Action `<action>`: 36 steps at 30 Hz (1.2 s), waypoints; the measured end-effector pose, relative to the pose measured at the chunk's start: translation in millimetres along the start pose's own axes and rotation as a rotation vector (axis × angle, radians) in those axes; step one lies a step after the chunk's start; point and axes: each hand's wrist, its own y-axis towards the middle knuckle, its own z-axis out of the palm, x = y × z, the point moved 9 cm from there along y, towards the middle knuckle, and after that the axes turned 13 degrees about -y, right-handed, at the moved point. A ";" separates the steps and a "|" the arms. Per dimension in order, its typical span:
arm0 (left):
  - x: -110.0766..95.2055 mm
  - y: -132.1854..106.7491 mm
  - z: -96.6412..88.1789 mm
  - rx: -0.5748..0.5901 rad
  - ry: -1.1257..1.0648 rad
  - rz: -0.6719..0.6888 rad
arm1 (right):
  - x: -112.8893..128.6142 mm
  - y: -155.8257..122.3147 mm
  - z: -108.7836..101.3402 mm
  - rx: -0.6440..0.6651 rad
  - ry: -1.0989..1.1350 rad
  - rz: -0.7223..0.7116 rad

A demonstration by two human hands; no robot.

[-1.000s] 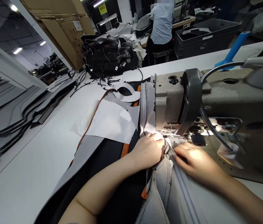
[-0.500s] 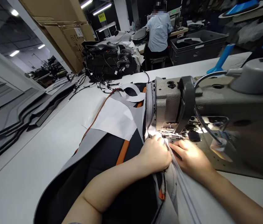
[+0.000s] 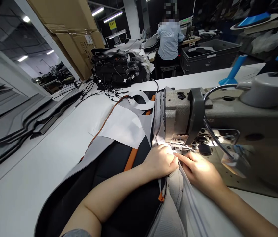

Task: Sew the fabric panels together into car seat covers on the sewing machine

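Observation:
A grey sewing machine (image 3: pixel 249 115) stands on the right, its lamp lighting the needle area. Just in front of the presser foot, my left hand (image 3: pixel 161 161) is closed on the edge of a black and grey cover (image 3: pixel 114 164) with orange stripes, possibly a seat cover. My right hand (image 3: pixel 201 169) lies beside it, index finger stretched toward the left hand's fingertips. Its other fingers bend over a long white strip (image 3: pixel 193 204) that runs down toward me; their grip is partly hidden. Grey padded fabric (image 3: pixel 173 197) bulges below my hands.
Stacked grey panels (image 3: pixel 8 115) lie along the left. Behind the machine are a heap of dark sewn pieces (image 3: pixel 121 65), cardboard (image 3: pixel 67 29) and a blue thread cone (image 3: pixel 234 70). Further off, a person (image 3: pixel 169 39) sits by a grey crate (image 3: pixel 210 54).
The cover's near edge and its orange tab have shifted left, and more grey padding shows under my hands. My right index finger now reaches closer to my left hand. The view has tilted slightly.

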 end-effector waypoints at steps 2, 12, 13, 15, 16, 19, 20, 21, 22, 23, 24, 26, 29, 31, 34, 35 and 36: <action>6.5 5.6 0.1 -0.002 -0.020 0.035 | -4.5 1.8 -3.0 -0.004 0.106 0.019; 30.3 -8.6 -14.2 0.059 -0.199 0.197 | 71.7 -13.6 -49.1 -0.058 0.381 -0.541; 30.8 -12.7 -20.6 0.049 -0.210 0.180 | 77.5 -11.8 -44.3 -0.021 0.376 -0.519; 30.1 -18.8 -32.7 0.045 -0.235 0.107 | 87.7 -9.1 -35.3 0.048 0.390 -0.481; 28.0 -20.7 -36.9 0.058 -0.241 0.064 | 92.2 -8.8 -32.6 0.075 0.407 -0.474; 14.9 -22.8 -39.4 0.146 -0.193 -0.049 | 99.4 -11.8 -33.2 0.121 0.472 -0.494; 9.3 -22.8 -37.5 0.179 -0.155 -0.074 | 98.9 -13.7 -35.2 0.136 0.491 -0.509; 4.0 -22.5 -35.3 0.204 -0.109 -0.096 | 96.5 -15.8 -37.2 0.152 0.510 -0.522; -0.6 -22.1 -32.9 0.220 -0.061 -0.114 | 92.0 -17.8 -38.5 0.171 0.523 -0.528; -4.5 -21.6 -30.5 0.229 -0.016 -0.128 | 84.9 -19.2 -39.4 0.179 0.525 -0.519; -7.9 -21.0 -27.9 0.232 0.022 -0.135 | 74.7 -19.4 -39.3 0.172 0.511 -0.485; -12.7 -19.5 -22.6 0.226 0.069 -0.146 | 45.8 -16.1 -36.2 0.108 0.443 -0.333; -15.2 -17.6 -15.1 0.205 0.084 -0.170 | -0.2 -11.3 -26.4 -0.031 0.279 -0.031; -16.3 -17.1 -11.6 0.183 0.078 -0.182 | -13.4 -9.4 -17.5 -0.067 0.174 0.068; -19.0 -18.0 -9.1 0.136 0.070 -0.181 | -7.0 -5.8 -7.6 -0.050 0.120 0.051; -20.0 -18.7 -8.6 0.120 0.064 -0.180 | -2.4 -5.2 -6.4 -0.039 0.145 0.036; -20.6 -19.6 -8.1 0.105 0.056 -0.182 | 1.6 -5.0 -6.4 -0.032 0.183 0.028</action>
